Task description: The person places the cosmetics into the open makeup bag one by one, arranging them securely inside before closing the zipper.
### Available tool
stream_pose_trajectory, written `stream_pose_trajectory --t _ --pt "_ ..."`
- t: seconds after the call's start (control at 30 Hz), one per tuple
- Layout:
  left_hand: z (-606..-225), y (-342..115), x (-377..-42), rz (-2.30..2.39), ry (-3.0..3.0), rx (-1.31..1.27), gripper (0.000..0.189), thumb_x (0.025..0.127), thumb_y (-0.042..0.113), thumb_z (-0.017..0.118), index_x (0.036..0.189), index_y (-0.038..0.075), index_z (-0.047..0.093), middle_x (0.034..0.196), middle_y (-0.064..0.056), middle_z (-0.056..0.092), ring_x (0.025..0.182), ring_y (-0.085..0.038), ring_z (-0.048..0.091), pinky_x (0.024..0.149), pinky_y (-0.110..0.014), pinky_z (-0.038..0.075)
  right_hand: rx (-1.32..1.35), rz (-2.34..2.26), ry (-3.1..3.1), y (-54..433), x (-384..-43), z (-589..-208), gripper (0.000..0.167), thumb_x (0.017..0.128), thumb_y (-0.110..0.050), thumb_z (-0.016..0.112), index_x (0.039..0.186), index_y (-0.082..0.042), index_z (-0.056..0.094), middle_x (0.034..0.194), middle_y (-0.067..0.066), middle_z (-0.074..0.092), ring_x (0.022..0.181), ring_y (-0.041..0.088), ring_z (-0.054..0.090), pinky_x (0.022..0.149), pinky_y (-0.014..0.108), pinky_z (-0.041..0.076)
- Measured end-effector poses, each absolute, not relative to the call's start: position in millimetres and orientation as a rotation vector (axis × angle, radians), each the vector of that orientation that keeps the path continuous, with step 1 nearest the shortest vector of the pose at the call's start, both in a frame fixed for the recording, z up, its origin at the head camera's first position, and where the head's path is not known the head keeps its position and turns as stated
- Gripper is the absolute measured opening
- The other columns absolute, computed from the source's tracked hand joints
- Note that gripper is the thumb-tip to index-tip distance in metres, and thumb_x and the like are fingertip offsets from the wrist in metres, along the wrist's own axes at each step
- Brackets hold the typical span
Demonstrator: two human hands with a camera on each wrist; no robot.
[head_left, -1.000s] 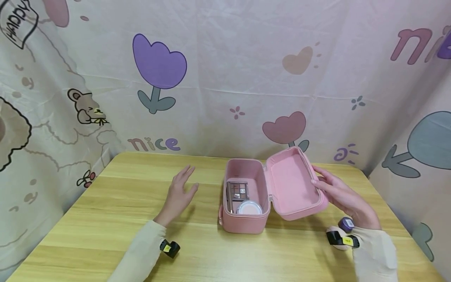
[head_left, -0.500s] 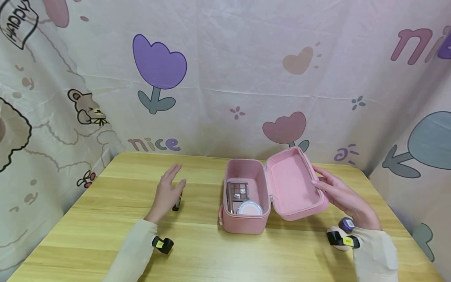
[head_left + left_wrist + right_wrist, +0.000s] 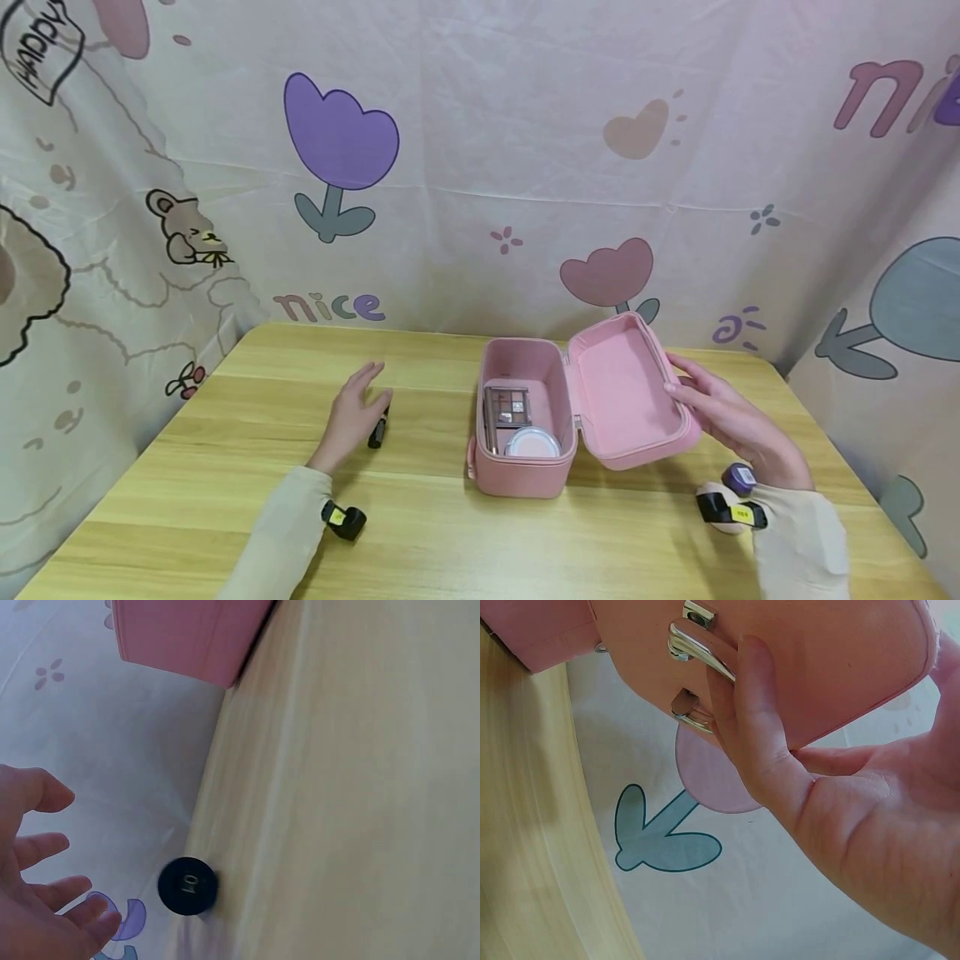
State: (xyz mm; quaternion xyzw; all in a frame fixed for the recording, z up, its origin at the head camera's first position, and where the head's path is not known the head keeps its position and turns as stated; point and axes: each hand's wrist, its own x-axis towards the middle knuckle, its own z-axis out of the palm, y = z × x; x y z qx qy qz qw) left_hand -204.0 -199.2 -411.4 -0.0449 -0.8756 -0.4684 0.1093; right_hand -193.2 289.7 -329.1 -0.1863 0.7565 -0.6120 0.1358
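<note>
A pink makeup case (image 3: 521, 481) stands on the wooden table with its lid (image 3: 622, 392) swung out to the right. My right hand (image 3: 727, 412) grips the lid's outer edge, thumb at the rim and fingers behind, beside the metal-ended handle (image 3: 699, 651). Inside the case lie an eyeshadow palette (image 3: 510, 408), a round white-topped compact (image 3: 532, 443) and a slim brown tube (image 3: 491, 425). Left of the case, my left hand (image 3: 348, 422) hovers with fingers spread beside a small black cosmetic tube (image 3: 378, 432). Its round numbered end (image 3: 187, 886) shows in the left wrist view, apart from the fingertips.
Under the right wrist are a small purple container (image 3: 739, 477) and a pale round thing (image 3: 724, 528) partly covered by the wrist camera. A printed cloth (image 3: 465, 250) hangs right behind the table (image 3: 435, 550).
My left hand has moved left, away from the case, and then slightly down. The black tube, hidden a second ago, now shows beside it. The right hand and lid stay put.
</note>
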Motion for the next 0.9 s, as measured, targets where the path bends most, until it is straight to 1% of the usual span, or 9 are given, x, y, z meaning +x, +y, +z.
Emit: stream_pose_trajectory --t 0.13,0.3,0.47,0.57,0.7,0.77,0.83,0.9 --pt "-415 -200 -204 -1.387 -2.588 -0.129 0.052 0.097 0.008 0.054 0.144 -0.006 0.037 0.152 -0.028 0.025 0.133 -0.05 0.029 0.107 -0.059 0.028 -0.55 -1.772 2.192 290 -193 -329 0.067 0.103 -0.013 0.043 0.148 0.012 0.0 0.121 0.011 0.048 0.098 0.015 0.062 0.081 0.03 0.055" --pt "-417 -201 -203 -1.415 -2.608 -0.128 0.05 0.097 0.005 0.053 0.143 -0.007 0.038 0.152 -0.028 0.023 0.129 -0.052 0.034 0.104 -0.055 0.035 -0.549 -1.775 2.187 290 -194 -330 0.067 0.103 -0.012 0.043 0.148 0.011 0.001 0.12 0.011 0.048 0.098 0.015 0.062 0.081 0.03 0.055" --pt "-419 -202 -203 -1.334 -2.664 -0.159 0.044 0.095 0.004 0.056 0.136 -0.01 0.046 0.149 -0.032 0.026 0.124 -0.052 0.041 0.101 -0.056 0.039 -0.541 -1.755 2.209 290 -193 -329 0.067 0.103 -0.014 0.043 0.149 0.011 0.001 0.126 0.019 0.043 0.1 0.012 0.061 0.082 0.029 0.055" --pt "-420 -202 -203 -1.257 -2.697 -0.147 0.046 0.093 0.005 0.059 0.135 -0.011 0.048 0.147 -0.034 0.026 0.127 -0.053 0.034 0.102 -0.06 0.035 -0.53 -1.751 2.217 290 -193 -329 0.067 0.103 -0.014 0.043 0.149 0.01 0.001 0.128 0.021 0.042 0.101 0.012 0.06 0.083 0.028 0.054" --pt "-422 -202 -203 -1.195 -2.733 -0.106 0.05 0.091 0.007 0.061 0.136 -0.011 0.047 0.146 -0.036 0.025 0.13 -0.054 0.019 0.101 -0.066 0.027 -0.548 -1.761 2.208 290 -192 -328 0.067 0.103 -0.014 0.043 0.149 0.011 0.001 0.124 0.015 0.045 0.1 0.012 0.061 0.082 0.029 0.055" --pt "-422 -201 -202 -1.195 -2.745 -0.093 0.051 0.091 0.008 0.062 0.136 -0.011 0.046 0.144 -0.036 0.027 0.129 -0.054 0.019 0.101 -0.066 0.026 -0.552 -1.77 2.202 290 -192 -328 0.067 0.103 -0.013 0.043 0.148 0.012 0.001 0.123 0.012 0.046 0.099 0.013 0.061 0.081 0.029 0.055" --pt "-423 -202 -202 -1.196 -2.752 -0.092 0.052 0.09 0.007 0.063 0.135 -0.012 0.047 0.141 -0.037 0.032 0.128 -0.053 0.024 0.102 -0.065 0.027 -0.551 -1.775 2.197 290 -193 -329 0.067 0.103 -0.012 0.043 0.148 0.012 0.0 0.122 0.011 0.046 0.099 0.013 0.061 0.081 0.029 0.055" --pt "-424 -202 -202 -1.211 -2.749 -0.096 0.051 0.089 0.007 0.064 0.134 -0.013 0.048 0.136 -0.037 0.038 0.123 -0.05 0.034 0.1 -0.063 0.031 -0.552 -1.781 2.189 291 -193 -330 0.067 0.103 -0.012 0.043 0.148 0.012 0.0 0.124 0.013 0.046 0.099 0.013 0.061 0.081 0.029 0.055"
